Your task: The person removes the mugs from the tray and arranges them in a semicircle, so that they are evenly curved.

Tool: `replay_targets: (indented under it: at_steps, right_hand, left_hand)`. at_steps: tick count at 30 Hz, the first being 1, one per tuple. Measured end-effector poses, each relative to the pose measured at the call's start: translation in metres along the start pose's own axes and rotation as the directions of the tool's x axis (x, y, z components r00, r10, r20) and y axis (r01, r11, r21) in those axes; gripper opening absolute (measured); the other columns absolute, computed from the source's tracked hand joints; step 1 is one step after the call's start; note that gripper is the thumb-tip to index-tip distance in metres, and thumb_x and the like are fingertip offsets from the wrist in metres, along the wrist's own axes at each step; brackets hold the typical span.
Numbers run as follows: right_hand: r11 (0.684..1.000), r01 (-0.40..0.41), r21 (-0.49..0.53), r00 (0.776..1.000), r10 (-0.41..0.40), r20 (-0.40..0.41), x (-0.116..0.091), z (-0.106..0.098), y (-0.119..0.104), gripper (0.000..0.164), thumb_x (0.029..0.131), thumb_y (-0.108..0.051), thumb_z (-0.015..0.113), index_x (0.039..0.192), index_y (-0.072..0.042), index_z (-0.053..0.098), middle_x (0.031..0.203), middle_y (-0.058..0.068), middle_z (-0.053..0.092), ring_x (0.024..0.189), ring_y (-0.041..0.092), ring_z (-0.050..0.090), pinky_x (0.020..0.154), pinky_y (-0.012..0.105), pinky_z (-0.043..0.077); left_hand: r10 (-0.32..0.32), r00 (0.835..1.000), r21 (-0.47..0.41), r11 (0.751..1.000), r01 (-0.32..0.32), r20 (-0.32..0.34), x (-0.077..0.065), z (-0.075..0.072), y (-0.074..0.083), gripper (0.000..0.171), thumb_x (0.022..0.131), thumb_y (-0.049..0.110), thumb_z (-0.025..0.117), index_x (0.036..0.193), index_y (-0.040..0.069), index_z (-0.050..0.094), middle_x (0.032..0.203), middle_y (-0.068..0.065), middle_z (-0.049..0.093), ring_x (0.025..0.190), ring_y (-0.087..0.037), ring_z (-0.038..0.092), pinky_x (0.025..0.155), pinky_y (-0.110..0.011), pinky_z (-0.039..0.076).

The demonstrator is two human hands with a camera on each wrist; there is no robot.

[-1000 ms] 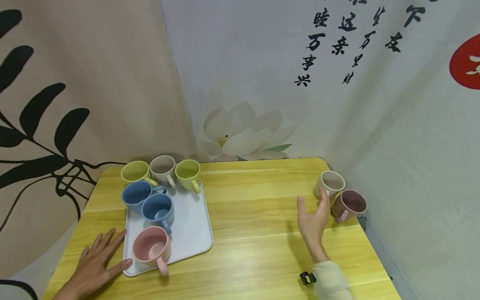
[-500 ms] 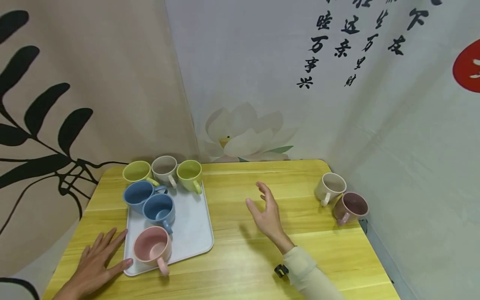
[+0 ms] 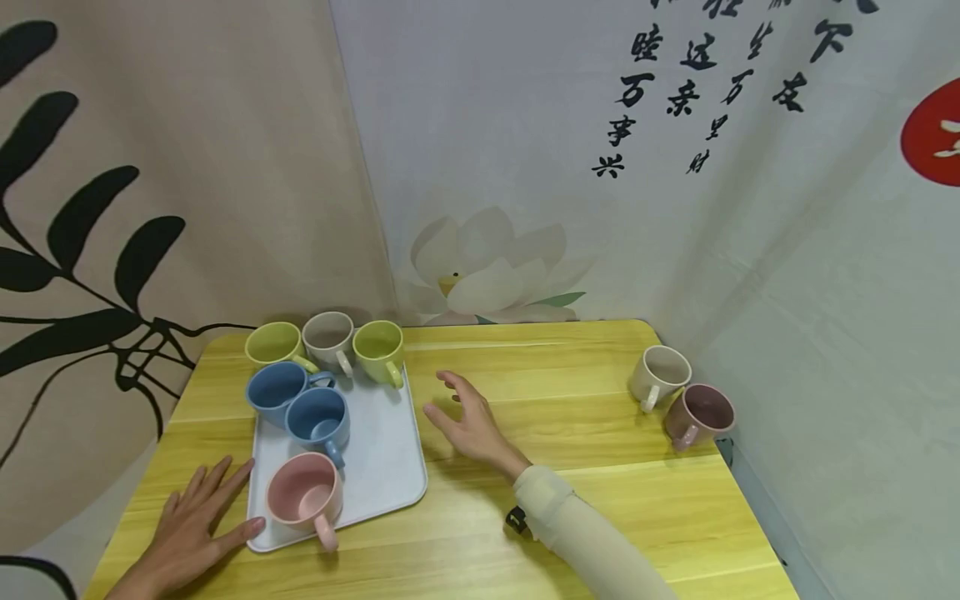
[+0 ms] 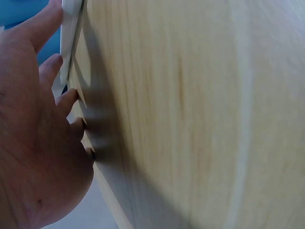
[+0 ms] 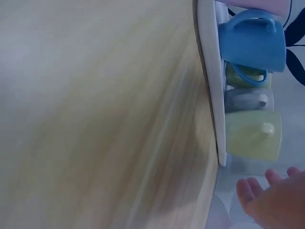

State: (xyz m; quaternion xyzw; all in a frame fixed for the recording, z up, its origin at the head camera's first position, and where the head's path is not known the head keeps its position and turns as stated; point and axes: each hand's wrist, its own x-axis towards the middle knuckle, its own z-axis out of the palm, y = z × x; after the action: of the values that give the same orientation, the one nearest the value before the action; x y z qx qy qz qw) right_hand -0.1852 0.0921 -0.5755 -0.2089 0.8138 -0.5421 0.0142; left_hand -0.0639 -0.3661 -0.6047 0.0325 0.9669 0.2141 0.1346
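"One yellow table point(image 3: 570, 375) bears everything, doesn't it?"

"Yes. Next in size is the white tray point(image 3: 382, 467), flat on its left side."

"And the hands?"

"The left hand point(image 3: 187, 525) has its fingers spread, thumb and forefinger at the tray's left edge, probably to stop it sliding. The right hand point(image 3: 474, 427) hovers just beyond the tray's right edge, fingers loosely bent, gripping nothing."

"Where are the mugs?"

"Nearest on the tray is the pink mug point(image 3: 303, 492), handle out over the rim. Behind it crowd the front blue mug point(image 3: 318, 417) and rear blue mug point(image 3: 276, 387); at the far end stand the left green mug point(image 3: 273, 343), grey mug point(image 3: 328, 337) and right green mug point(image 3: 378, 346), close-set, I'd guess, to save room. Handles mostly turn rightward or nearer, which should suit a right-hand grasp."

"And the others?"

"The cream mug point(image 3: 662, 371) and mauve mug point(image 3: 701, 412) stand upright by the table's right edge, well apart from the tray."

"Anything smaller?"

"A black device point(image 3: 517, 520) at the right wrist, likely the camera, placed to watch that hand."
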Motion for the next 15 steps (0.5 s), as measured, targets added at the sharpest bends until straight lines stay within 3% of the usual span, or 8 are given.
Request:
replay_targets:
  at_steps: [8, 15]
  right_hand:
    - [0.999, -0.036, 0.007, 0.997, 0.036, 0.063, 0.025, 0.023, -0.004, 0.062, 0.114, -0.035, 0.068, 0.165, -0.004, 0.051, 0.169, 0.021, 0.058, 0.157, 0.047, 0.054, 0.128, 0.062, 0.051]
    - [0.998, -0.054, 0.023, 0.997, 0.053, 0.054, 0.046, 0.038, -0.008, 0.057, 0.115, -0.031, 0.069, 0.160, 0.001, 0.056, 0.163, 0.021, 0.063, 0.149, 0.044, 0.063, 0.123, 0.059, 0.058]
  left_hand:
    - [-0.004, 1.000, -0.009, 1.000, 0.004, 0.002, 0.000, -0.001, 0.001, 0.105, 0.105, 0.072, 0.063, 0.181, 0.013, 0.020, 0.178, -0.048, 0.013, 0.159, -0.082, -0.002, 0.114, -0.103, -0.005]
    - [-0.003, 1.000, -0.021, 1.000, 0.003, -0.001, 0.000, 0.000, 0.001, 0.104, 0.105, 0.071, 0.063, 0.181, 0.014, 0.020, 0.179, -0.047, 0.012, 0.159, -0.082, -0.003, 0.115, -0.103, -0.006]
